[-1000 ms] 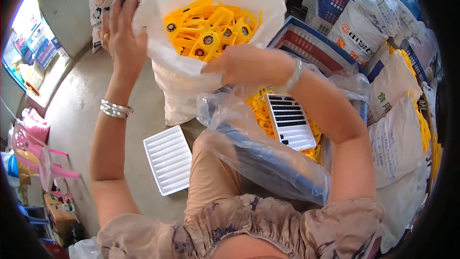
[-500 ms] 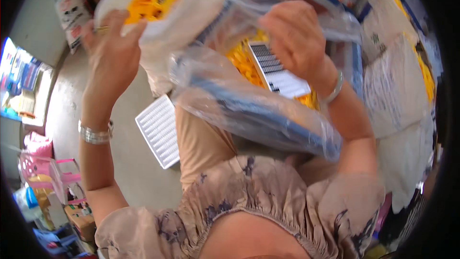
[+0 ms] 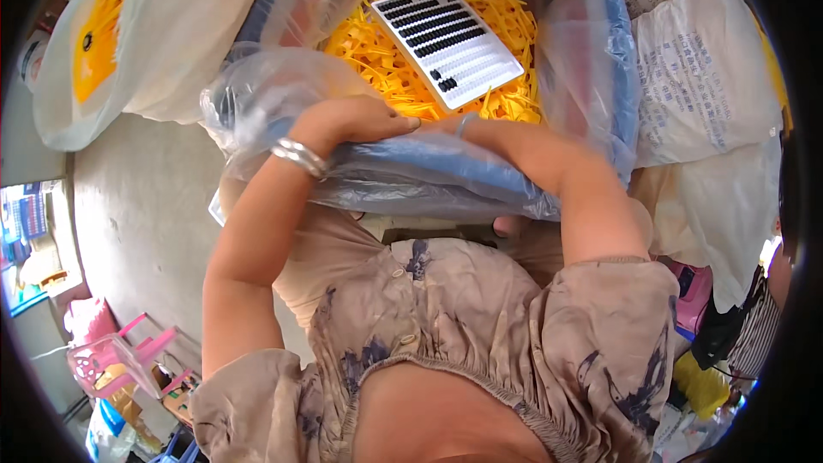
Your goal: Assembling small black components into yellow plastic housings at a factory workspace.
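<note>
My left hand (image 3: 367, 119) is over the near rim of a blue bin (image 3: 610, 51) lined with clear plastic (image 3: 570, 60). Its fingers are bent together toward the right; whatever they hold is hidden. My right hand (image 3: 435, 125) reaches in from the right and meets the left, its fingers out of sight behind it. Many small yellow plastic pieces (image 3: 360, 47) fill the bin. On top of them lies a white tray (image 3: 480, 56) with rows of small black parts in its upper part, a few more at its lower corner, and bare white rows between.
A white sack (image 3: 189, 26) with yellow pieces in its mouth stands at the upper left. More printed white sacks (image 3: 703, 77) line the right side. A pink stool (image 3: 116, 364) is at the lower left on the grey floor (image 3: 129, 206).
Both hands have come down from their raised, apart positions and met at the bin's near rim. The view has shifted, so the bin is fuller in sight; the floor tray no longer shows.
</note>
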Demonstrator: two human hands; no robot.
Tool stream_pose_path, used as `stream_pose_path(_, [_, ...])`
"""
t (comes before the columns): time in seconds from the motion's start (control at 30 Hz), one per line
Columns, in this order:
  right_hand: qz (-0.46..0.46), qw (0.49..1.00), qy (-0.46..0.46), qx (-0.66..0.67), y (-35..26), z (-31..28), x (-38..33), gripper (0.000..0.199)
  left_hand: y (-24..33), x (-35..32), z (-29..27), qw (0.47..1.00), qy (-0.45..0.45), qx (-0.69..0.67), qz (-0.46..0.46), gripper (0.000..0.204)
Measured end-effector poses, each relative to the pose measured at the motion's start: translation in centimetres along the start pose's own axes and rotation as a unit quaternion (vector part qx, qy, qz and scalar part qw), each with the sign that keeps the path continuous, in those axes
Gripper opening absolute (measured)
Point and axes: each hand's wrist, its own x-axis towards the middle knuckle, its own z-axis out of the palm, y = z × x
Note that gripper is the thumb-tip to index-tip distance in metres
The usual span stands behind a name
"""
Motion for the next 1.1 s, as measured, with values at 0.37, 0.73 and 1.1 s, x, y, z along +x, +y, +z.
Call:
stream_pose_path(0.37, [0.002,0.831,0.193,-0.521,2.3,-1.9,2.6,0.02,0.2,1.3,-1.5,0.96,-0.248,-0.131,0.002,0.045])
stream_pose_path(0.73, [-0.225,0.873,0.329,-0.282,0.5,-2.9,-1.2,0.012,-4.2,2.5,-3.3,0.939,0.212,-0.268,-0.038,0.029])
stream_pose_path(1.1, [-0.171,0.824,0.355,0.407,-2.2,-4.6,-7.2,0.011,-3.2,3.8,-3.1,0.897,0.228,-0.378,-0.04,0.029])
